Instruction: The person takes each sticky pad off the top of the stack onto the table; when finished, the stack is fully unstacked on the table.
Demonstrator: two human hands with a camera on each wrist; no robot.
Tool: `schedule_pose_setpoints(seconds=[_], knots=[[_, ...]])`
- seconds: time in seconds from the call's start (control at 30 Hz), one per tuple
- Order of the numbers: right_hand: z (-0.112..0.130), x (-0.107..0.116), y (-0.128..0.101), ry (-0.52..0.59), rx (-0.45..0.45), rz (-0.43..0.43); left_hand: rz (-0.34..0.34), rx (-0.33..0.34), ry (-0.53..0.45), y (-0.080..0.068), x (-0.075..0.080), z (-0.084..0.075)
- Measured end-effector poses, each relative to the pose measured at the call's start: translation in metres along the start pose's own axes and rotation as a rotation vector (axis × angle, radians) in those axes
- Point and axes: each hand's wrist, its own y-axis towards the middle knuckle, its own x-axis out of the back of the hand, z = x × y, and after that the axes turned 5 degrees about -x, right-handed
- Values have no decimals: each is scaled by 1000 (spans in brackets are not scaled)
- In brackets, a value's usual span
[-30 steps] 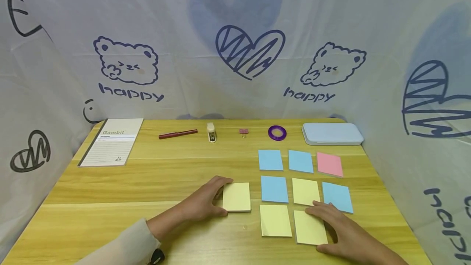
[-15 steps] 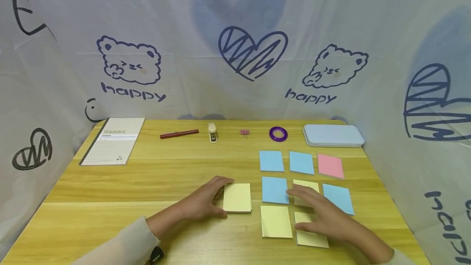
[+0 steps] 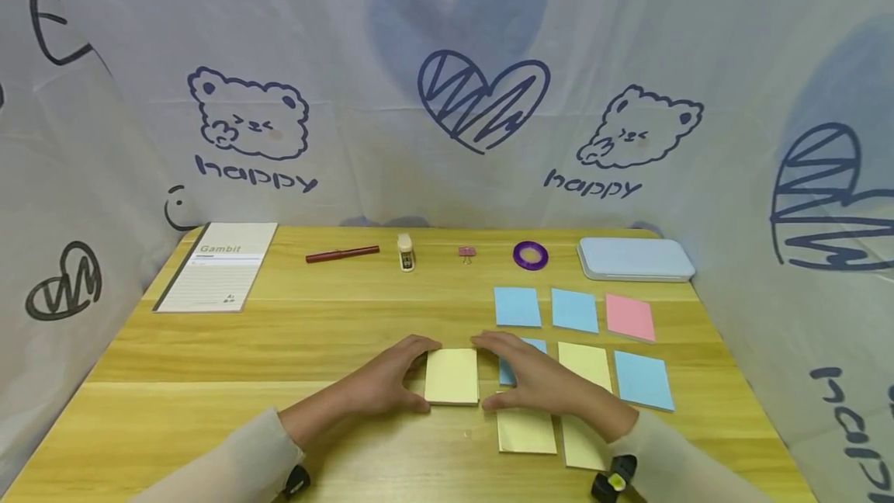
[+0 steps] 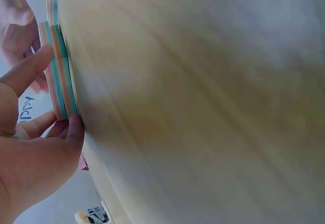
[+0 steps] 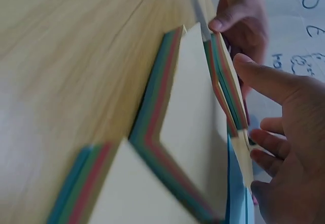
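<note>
A stack of sticky note pads (image 3: 452,376), yellow on top with coloured layers along its sides, lies at the middle of the table. My left hand (image 3: 387,376) grips its left end, thumb at the near edge and fingers at the far edge; in the left wrist view the stack (image 4: 62,76) looks like two pads, one on the other. Curved around the right end, my right hand (image 3: 541,379) leaves a small gap between thumb and stack. Beneath the right hand and forearm are a blue pad (image 3: 507,369) and yellow pads (image 3: 525,437), partly hidden.
More pads lie to the right, including a pink pad (image 3: 630,317) and a blue pad (image 3: 644,380). Along the back stand a notebook (image 3: 220,266), a dark red pen (image 3: 342,254), a correction-fluid-like bottle (image 3: 406,253), a binder clip (image 3: 466,253), purple tape (image 3: 531,255) and a pale blue case (image 3: 635,259).
My right hand has left the near right yellow pad and moved left across the pads to the right end of the central stack. The left hand has stayed at the stack.
</note>
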Motion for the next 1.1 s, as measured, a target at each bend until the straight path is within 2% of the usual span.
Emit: schedule_pose_setpoints(seconds=[0.2,0.47,0.87,1.1], knots=[[13,-11,13,-40,15,17,1,-9,9,0,-1,0],[24,-19,18,-100,42,-10,2,-14,11,0,-1,0],[20,-17,16,-78,44,-23,6,-24,9,0,-1,-2],[12,-8,2,-34,40,-36,2,-16,22,1,-1,0]])
